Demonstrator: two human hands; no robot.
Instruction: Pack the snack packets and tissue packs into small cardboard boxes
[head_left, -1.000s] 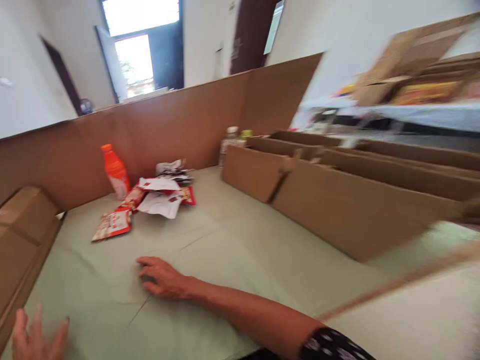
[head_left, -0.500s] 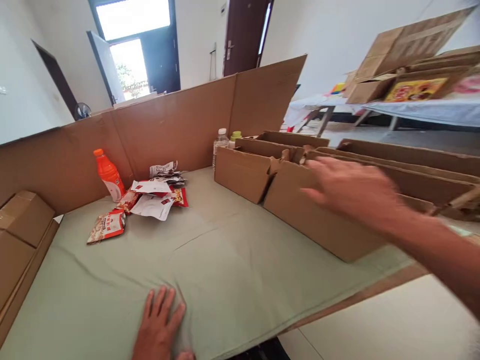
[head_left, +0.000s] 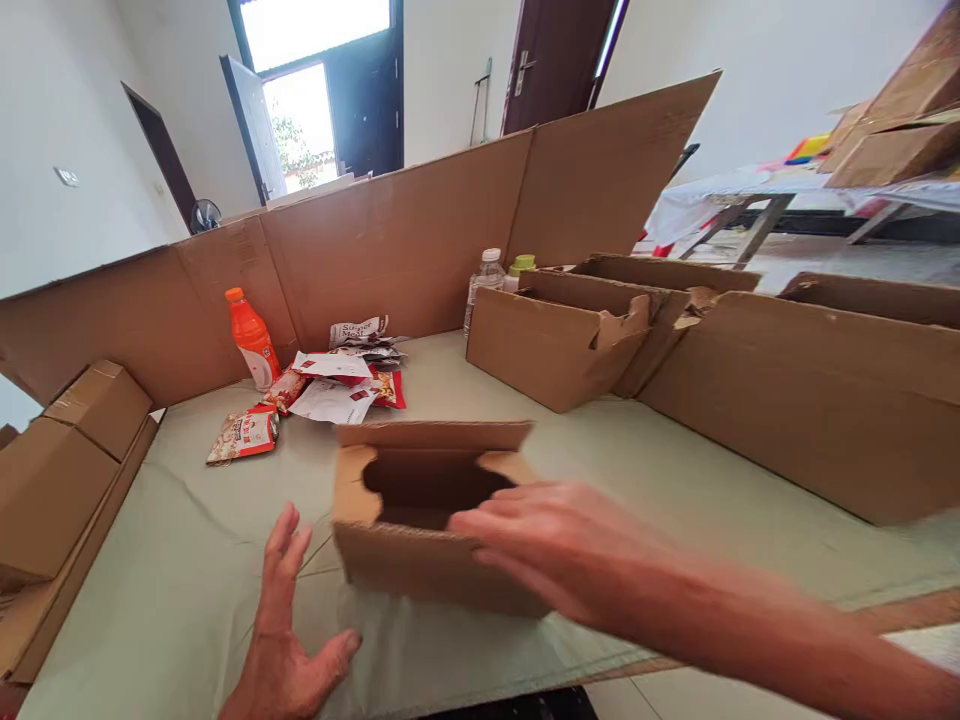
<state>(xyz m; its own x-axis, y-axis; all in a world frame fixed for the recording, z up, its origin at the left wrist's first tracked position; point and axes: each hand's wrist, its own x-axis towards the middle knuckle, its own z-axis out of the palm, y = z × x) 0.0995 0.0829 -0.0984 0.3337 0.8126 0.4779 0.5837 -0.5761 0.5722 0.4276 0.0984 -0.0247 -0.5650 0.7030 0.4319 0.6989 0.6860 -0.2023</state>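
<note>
A small open-topped cardboard box (head_left: 442, 570) stands or hovers just over the near middle of the cloth; which of the two I cannot tell. My right hand (head_left: 544, 540), slightly blurred, grips its right end, fingers over the near rim. To the box's left, my left hand (head_left: 289, 620) is open, thumb and fingers spread, touching nothing I can see. Inside, the box looks dark, and its bottom is partly hidden. Beyond it lies a pile of snack packets (head_left: 337, 385), with a single packet (head_left: 244, 437) to the left.
An orange bottle (head_left: 251, 338) stands by the cardboard screen (head_left: 405, 235). More open boxes (head_left: 802, 400) line the right side, near a clear bottle (head_left: 486, 278) and a green-capped one (head_left: 523, 266). Folded cardboard (head_left: 67, 490) borders the left of the green cloth (head_left: 172, 560).
My right hand has brought a box from the right-hand row to the near middle. My left hand has lifted off the cloth with its fingers spread. The view has swung left.
</note>
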